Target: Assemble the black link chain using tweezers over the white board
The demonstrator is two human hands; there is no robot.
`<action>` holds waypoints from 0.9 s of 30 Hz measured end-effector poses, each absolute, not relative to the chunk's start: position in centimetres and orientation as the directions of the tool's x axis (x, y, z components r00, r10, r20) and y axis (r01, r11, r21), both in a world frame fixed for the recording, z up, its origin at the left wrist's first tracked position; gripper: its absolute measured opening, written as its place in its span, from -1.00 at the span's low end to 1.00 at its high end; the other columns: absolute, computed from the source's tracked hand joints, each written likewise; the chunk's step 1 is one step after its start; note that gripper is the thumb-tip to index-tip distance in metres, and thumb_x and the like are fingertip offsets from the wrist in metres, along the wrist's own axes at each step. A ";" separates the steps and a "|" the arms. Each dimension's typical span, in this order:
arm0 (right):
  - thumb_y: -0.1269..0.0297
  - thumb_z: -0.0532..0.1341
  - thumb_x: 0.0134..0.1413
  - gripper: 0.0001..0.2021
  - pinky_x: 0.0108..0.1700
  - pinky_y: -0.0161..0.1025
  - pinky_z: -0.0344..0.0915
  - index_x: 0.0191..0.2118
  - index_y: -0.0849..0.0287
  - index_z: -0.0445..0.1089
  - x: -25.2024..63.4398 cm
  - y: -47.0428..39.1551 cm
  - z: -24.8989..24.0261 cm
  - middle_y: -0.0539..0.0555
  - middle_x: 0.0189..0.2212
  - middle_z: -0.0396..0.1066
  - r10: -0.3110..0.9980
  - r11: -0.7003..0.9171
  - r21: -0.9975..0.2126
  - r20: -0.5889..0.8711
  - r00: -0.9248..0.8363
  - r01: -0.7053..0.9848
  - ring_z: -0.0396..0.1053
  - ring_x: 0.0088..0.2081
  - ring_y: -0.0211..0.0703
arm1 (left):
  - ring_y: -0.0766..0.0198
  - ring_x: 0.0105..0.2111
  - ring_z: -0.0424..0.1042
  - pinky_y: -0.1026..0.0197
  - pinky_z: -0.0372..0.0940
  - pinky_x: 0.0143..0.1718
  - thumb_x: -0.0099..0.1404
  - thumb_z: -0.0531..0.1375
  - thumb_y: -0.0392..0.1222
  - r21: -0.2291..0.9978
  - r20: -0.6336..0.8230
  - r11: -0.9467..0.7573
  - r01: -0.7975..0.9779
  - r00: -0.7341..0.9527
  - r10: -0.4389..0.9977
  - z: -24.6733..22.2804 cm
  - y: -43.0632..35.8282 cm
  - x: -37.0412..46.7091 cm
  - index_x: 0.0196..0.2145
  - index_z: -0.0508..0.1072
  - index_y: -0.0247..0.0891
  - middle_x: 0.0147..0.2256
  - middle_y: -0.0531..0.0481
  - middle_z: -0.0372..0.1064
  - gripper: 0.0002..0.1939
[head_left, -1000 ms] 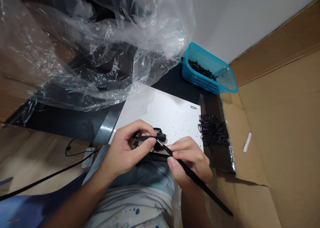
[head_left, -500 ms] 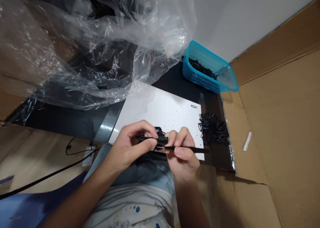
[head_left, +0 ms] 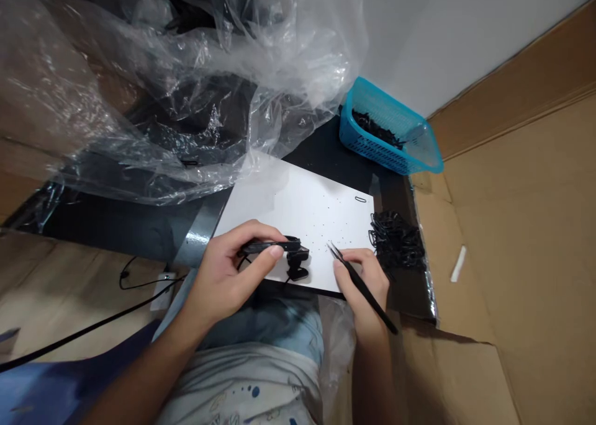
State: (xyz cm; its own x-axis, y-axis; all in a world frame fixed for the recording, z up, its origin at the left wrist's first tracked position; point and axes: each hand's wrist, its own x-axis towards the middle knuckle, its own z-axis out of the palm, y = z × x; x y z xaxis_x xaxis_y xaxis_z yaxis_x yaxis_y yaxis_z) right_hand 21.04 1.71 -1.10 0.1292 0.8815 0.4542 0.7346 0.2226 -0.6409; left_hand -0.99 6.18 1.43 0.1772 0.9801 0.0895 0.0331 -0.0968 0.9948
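Note:
My left hand (head_left: 228, 270) is closed on a black webcam (head_left: 298, 259), a bar-shaped body with a hinged clip hanging below it, over the front of a white sheet (head_left: 288, 195). Between the fingers of my right hand (head_left: 370, 279) is a pair of black tweezers (head_left: 372, 302). Their pale tips point up and left, just above or on the sheet, and stand slightly apart. Tiny dark specks (head_left: 328, 208) are scattered across the sheet around the tips; their kind is too small to tell. A thin black loop (head_left: 360, 199) lies near the sheet's far right corner.
A pile of black loops (head_left: 398, 242) lies right of the sheet. Behind it, a blue basket (head_left: 386, 155) holds small black pieces. Clear plastic sheeting (head_left: 195, 59) covers the far left. Cardboard (head_left: 526, 226) borders the right side. A black cable (head_left: 93, 332) runs at lower left.
My right hand has moved right, away from the webcam, and the tweezers have turned from level to pointing up-left at the sheet. The webcam's clip now shows below my left fingers.

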 end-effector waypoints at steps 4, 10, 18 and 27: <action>0.45 0.22 0.03 -0.92 -0.32 -0.27 0.37 -0.37 0.12 0.33 20.6 1.2 -0.8 -0.02 -0.43 0.40 0.885 0.207 -0.668 0.439 0.155 0.714 0.42 -0.36 -0.21 | 0.31 -0.38 0.38 0.30 0.25 -0.33 0.27 0.18 -0.33 0.975 0.173 -0.195 0.110 0.183 0.968 1.4 6.0 -0.7 -0.29 0.48 -0.23 -0.36 0.04 0.42 -0.92; 0.60 0.18 -0.06 -0.76 -0.36 -0.20 0.37 -0.30 0.11 0.34 17.1 0.4 1.9 0.01 -0.38 0.43 0.798 0.485 -0.753 0.589 0.127 0.446 0.41 -0.36 -0.18 | 0.30 -0.38 0.38 0.28 0.23 -0.36 0.30 0.16 -0.35 0.929 0.264 -0.315 0.194 0.251 0.931 1.6 5.6 -0.3 -0.26 0.45 -0.22 -0.38 0.04 0.40 -0.90; 0.60 0.18 -0.06 -0.76 -0.39 -0.15 0.39 -0.30 0.10 0.35 16.0 1.2 2.3 0.02 -0.39 0.43 0.786 0.518 -0.745 0.608 0.109 0.421 0.41 -0.38 -0.15 | 0.30 -0.38 0.38 0.27 0.22 -0.36 0.32 0.15 -0.33 0.931 0.264 -0.319 0.179 0.275 0.925 1.7 5.4 -0.3 -0.25 0.45 -0.21 -0.38 0.04 0.40 -0.90; 0.57 0.19 -0.06 -0.78 -0.40 -0.15 0.40 -0.31 0.10 0.33 16.1 1.2 2.2 0.02 -0.39 0.43 0.793 0.515 -0.725 0.605 0.065 0.457 0.41 -0.40 -0.16 | 0.32 -0.39 0.37 0.29 0.21 -0.38 0.31 0.15 -0.34 0.949 0.244 -0.287 0.129 0.273 0.931 1.6 5.4 -0.3 -0.26 0.45 -0.21 -0.38 0.04 0.39 -0.90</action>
